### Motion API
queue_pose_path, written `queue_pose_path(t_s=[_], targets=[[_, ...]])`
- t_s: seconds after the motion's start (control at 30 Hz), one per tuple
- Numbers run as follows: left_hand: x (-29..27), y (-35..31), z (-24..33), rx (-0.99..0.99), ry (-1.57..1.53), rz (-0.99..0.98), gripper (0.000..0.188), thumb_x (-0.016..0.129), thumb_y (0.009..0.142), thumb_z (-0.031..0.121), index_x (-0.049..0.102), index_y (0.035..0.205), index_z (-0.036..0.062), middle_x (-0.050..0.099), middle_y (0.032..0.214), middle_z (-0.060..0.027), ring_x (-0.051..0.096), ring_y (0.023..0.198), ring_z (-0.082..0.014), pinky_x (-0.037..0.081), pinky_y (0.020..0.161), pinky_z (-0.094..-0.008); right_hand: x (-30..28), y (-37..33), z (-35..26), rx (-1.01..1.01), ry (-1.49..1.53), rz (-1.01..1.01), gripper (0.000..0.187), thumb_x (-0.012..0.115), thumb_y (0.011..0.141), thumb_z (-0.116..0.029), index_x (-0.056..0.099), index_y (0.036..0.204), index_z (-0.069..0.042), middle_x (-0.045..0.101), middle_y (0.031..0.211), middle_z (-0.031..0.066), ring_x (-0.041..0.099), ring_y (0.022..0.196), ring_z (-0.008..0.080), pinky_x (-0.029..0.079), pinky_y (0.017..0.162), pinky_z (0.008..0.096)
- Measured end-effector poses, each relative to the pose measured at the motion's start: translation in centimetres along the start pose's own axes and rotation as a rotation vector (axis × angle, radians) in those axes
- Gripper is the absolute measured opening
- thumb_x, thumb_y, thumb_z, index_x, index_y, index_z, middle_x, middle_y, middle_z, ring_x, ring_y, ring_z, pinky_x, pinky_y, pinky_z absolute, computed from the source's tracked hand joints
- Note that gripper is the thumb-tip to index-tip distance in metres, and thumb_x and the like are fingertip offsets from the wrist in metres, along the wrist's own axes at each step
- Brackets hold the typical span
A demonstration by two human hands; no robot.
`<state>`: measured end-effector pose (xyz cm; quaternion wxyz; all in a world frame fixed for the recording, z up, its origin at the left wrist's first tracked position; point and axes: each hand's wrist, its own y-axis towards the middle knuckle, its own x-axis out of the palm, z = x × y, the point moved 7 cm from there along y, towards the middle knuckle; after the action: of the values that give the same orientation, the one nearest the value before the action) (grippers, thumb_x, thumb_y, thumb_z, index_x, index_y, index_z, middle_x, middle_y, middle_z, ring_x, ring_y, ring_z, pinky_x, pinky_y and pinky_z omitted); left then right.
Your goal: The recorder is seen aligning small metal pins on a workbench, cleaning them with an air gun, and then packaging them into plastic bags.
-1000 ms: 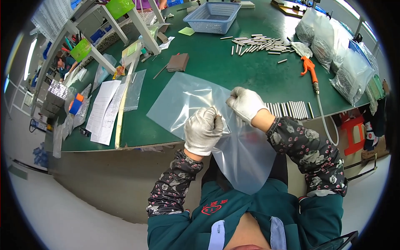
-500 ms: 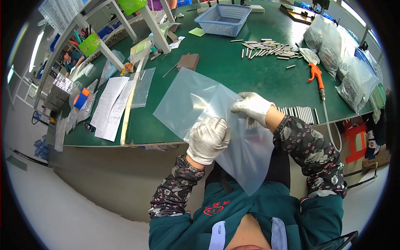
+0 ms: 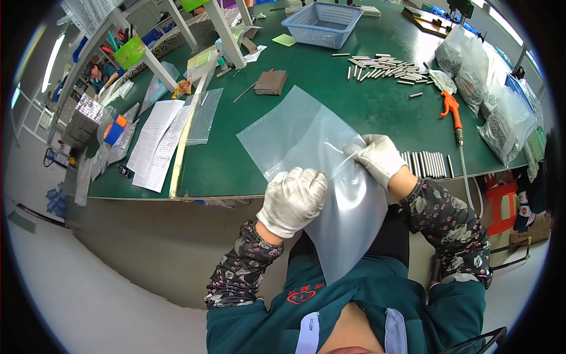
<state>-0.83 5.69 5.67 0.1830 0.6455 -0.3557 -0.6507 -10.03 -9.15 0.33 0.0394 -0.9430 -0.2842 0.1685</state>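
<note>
A large clear plastic bag [image 3: 354, 218] hangs between my two gloved hands, over the front edge of the green table and my lap. My left hand [image 3: 292, 199], in a white glove, is closed in a fist on the bag's left side. On the other side my right hand [image 3: 377, 158] pinches the bag between thumb and fingers. The bag looks flat and see-through, with its upper corner over the tabletop. To the right of my right hand, a row of metal rods [image 3: 425, 164] lies side by side along the table edge.
A loose pile of metal rods [image 3: 389, 69] lies farther back, near a blue plastic basket [image 3: 321, 25]. An orange air gun [image 3: 450, 109] with a hose rests at right, beside filled plastic bags [image 3: 508, 127]. A brown block [image 3: 270, 82] and paper sheets [image 3: 154, 141] are toward the left.
My right hand has moved slightly right and down, still gripping the bag. The bag's upper part has swung to the right, and its lower corner has shifted left.
</note>
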Motion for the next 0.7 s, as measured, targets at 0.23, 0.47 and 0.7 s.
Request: queue_pose_path(t_s=[0.23, 0.47, 0.7], targets=[[0.8, -0.7, -3.0, -0.127, 0.075, -0.122, 0.012, 0.063, 0.067, 0.011, 0.054, 0.074, 0.0084, 0.054, 0.066, -0.0044, 0.056, 0.059, -0.0212, 0.044, 0.052, -0.0336, -0.6, -8.3, -8.8, -0.979, -0.897, 0.418, 0.032, 0.063, 0.067, -0.015, 0.054, 0.096, -0.004, 0.057, 0.090, 0.0129, 0.057, 0.081, 0.0299, 0.044, 0.074, 0.0409], [0.3, -0.9, -3.2, -0.196, 0.041, -0.195, 0.012, 0.061, 0.072, 0.013, 0.056, 0.080, 0.0069, 0.056, 0.074, -0.0066, 0.057, 0.068, -0.0242, 0.046, 0.058, -0.0359, 9.5, -8.5, -4.0, -0.871, -1.126, -0.279, 0.051, 0.056, 0.081, -0.033, 0.051, 0.117, 0.003, 0.044, 0.129, 0.0230, 0.037, 0.125, 0.0345, 0.022, 0.106, 0.0463], [0.6, -1.5, -3.7, -0.125, -0.107, -0.176, 0.020, 0.059, 0.072, 0.010, 0.059, 0.091, 0.0033, 0.062, 0.100, -0.0095, 0.061, 0.090, -0.0276, 0.048, 0.073, -0.0367, 14.7, -3.3, -1.6, -0.553, -1.261, -0.598, 0.058, 0.039, 0.088, -0.041, 0.040, 0.131, -0.003, 0.032, 0.140, 0.0197, 0.024, 0.133, 0.0344, 0.010, 0.108, 0.0516]])
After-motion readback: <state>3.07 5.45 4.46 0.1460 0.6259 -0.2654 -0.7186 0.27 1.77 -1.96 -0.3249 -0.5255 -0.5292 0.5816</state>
